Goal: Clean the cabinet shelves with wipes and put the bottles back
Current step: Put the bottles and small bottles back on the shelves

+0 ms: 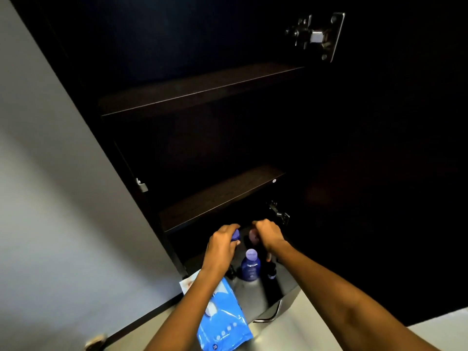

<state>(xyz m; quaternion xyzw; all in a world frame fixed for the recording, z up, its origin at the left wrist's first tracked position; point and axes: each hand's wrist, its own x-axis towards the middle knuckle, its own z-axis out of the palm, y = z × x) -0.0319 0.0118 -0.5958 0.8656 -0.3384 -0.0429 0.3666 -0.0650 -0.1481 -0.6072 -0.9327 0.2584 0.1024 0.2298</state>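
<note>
We face an open dark cabinet (228,122) with two bare shelves. Below its lower shelf (217,198), our left hand (221,245) curls around a blue-capped bottle (236,235), and our right hand (269,235) curls around a pinkish-topped bottle (253,235). Just below the hands stands a blue bottle with a lilac cap (250,267). Below the left forearm lies a blue wipes pack (222,317).

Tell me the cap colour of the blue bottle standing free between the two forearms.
Light purple; the blue bottle shows it clearly in the head view.
</note>
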